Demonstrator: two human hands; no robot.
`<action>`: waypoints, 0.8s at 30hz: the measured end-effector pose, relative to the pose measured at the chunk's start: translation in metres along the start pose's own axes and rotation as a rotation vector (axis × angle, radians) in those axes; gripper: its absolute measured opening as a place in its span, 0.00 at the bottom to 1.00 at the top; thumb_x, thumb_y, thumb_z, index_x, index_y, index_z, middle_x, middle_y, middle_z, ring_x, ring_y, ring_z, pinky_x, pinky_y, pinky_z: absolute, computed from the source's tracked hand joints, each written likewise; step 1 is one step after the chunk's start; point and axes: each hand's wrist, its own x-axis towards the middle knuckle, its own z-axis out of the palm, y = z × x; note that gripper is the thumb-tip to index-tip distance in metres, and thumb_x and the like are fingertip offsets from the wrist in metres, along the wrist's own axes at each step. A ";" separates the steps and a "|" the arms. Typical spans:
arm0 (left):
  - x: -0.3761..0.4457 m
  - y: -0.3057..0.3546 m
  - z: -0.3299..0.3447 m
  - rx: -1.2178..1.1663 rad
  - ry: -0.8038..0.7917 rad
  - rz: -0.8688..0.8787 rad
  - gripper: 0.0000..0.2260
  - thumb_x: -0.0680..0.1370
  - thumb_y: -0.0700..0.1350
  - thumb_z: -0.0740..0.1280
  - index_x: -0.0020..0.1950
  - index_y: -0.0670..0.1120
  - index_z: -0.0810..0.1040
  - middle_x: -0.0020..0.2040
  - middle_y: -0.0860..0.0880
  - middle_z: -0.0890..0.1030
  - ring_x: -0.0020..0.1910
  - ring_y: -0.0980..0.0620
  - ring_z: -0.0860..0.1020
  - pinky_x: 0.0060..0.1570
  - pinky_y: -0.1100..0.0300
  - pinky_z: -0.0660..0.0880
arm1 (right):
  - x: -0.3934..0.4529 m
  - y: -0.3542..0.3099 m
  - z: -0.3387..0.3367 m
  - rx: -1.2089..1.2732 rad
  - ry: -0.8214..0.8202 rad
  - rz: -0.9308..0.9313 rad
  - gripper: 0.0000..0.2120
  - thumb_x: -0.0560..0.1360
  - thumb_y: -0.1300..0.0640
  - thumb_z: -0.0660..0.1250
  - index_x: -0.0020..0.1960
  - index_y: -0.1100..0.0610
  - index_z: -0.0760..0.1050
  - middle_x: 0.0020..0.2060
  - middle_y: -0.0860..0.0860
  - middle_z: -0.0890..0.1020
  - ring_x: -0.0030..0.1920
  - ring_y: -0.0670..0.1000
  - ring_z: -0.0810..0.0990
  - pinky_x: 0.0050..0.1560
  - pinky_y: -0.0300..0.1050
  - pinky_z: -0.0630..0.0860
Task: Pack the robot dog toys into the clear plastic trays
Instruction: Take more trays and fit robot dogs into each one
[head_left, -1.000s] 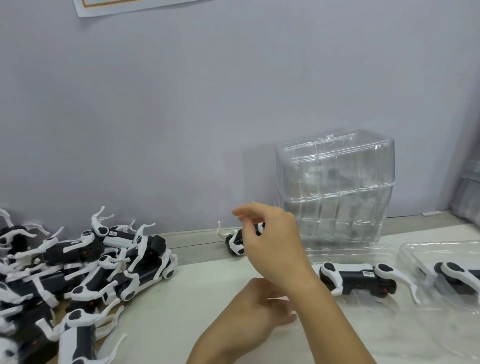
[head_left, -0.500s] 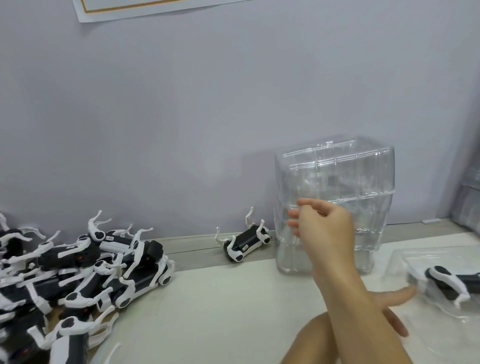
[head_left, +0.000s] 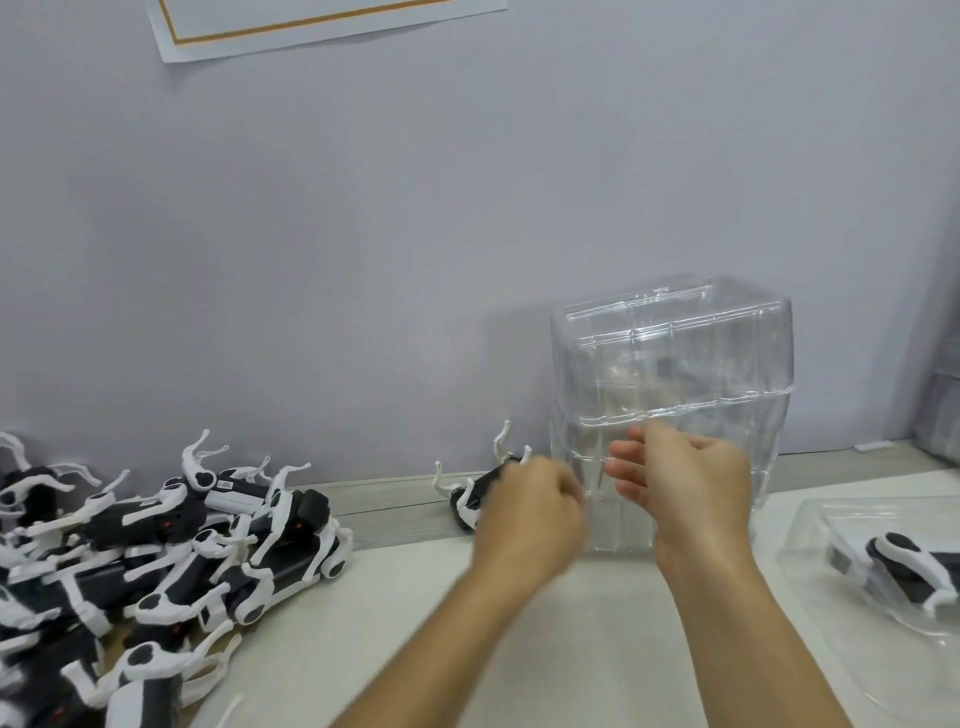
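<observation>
Now both hands (head_left: 613, 493) at tray stack (head_left: 675, 374).

Left hand (head_left: 530, 512) newly at tray stack (head_left: 675, 395)

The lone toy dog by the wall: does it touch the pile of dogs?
Apart. The head view shows bare tabletop between the lone toy dog and the pile.

I count one pile of robot dog toys (head_left: 171, 551), number indistinct; one lone toy (head_left: 467, 499); one toy in a tray (head_left: 914, 569); one stack of clear trays (head_left: 675, 374); one paper sheet (head_left: 311, 21).
</observation>
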 end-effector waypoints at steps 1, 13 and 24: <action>0.011 0.001 -0.017 0.050 0.117 0.002 0.13 0.73 0.37 0.60 0.48 0.48 0.82 0.46 0.48 0.83 0.48 0.45 0.80 0.49 0.52 0.78 | 0.000 0.000 0.000 0.018 0.000 0.004 0.09 0.73 0.62 0.65 0.35 0.60 0.80 0.27 0.51 0.83 0.27 0.50 0.81 0.33 0.43 0.74; 0.092 0.070 -0.074 0.257 -0.090 0.444 0.08 0.80 0.47 0.68 0.56 0.46 0.77 0.47 0.54 0.81 0.55 0.51 0.75 0.60 0.53 0.67 | -0.006 0.006 0.009 0.163 -0.028 -0.024 0.05 0.78 0.57 0.67 0.45 0.56 0.80 0.34 0.48 0.85 0.27 0.47 0.80 0.22 0.37 0.70; 0.081 0.072 -0.083 -0.071 -0.026 0.339 0.05 0.77 0.41 0.71 0.52 0.42 0.80 0.48 0.50 0.81 0.50 0.53 0.78 0.46 0.69 0.70 | -0.007 0.013 0.015 0.307 -0.137 -0.154 0.03 0.79 0.58 0.69 0.48 0.57 0.78 0.37 0.50 0.86 0.27 0.47 0.79 0.24 0.38 0.71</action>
